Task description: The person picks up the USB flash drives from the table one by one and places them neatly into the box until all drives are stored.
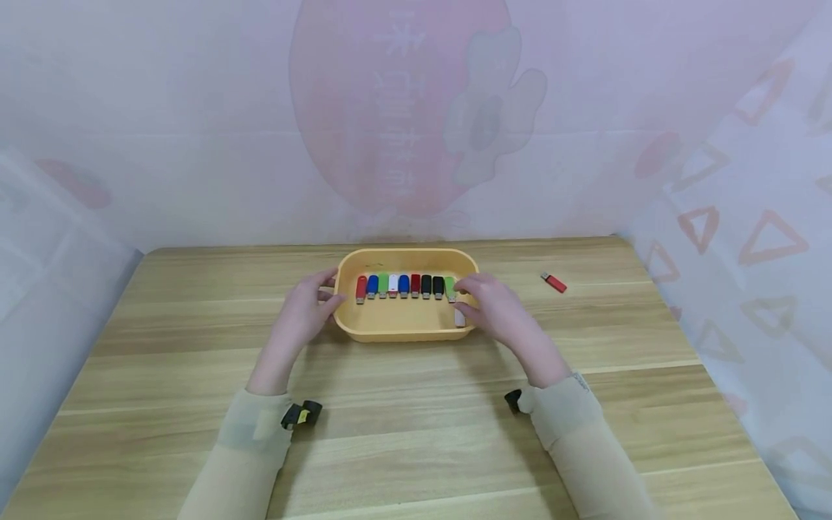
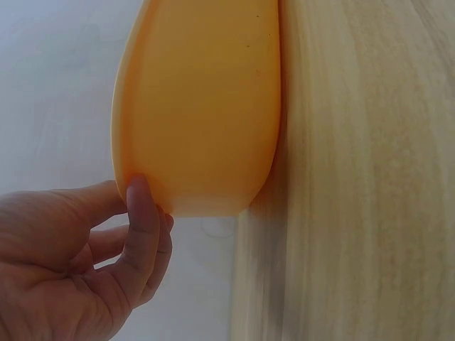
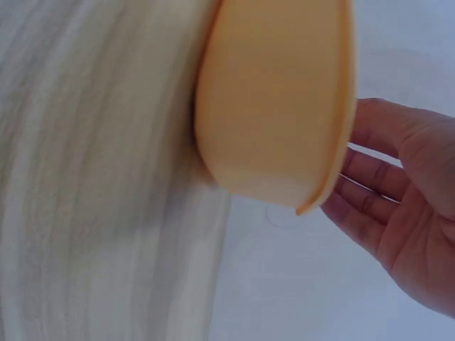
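A yellow oval tray [image 1: 403, 332] sits mid-table and holds a row of USB sticks [image 1: 404, 284] in red, blue, green, white and black. A white stick [image 1: 459, 318] lies apart at the tray's right end. My left hand [image 1: 317, 302] is at the tray's left end. In the left wrist view the left hand [image 2: 106, 263] has its thumb tip on the tray wall [image 2: 199, 106], with the fingers loosely curled. My right hand [image 1: 477, 295] hovers over the tray's right end by the green stick. In the right wrist view the right hand [image 3: 398, 192] has relaxed fingers beside the tray rim [image 3: 327, 192] and holds nothing.
A lone red USB stick [image 1: 554, 282] lies on the wooden table [image 1: 416, 433], to the right of the tray. Pale printed curtains close in the table at the back and on both sides.
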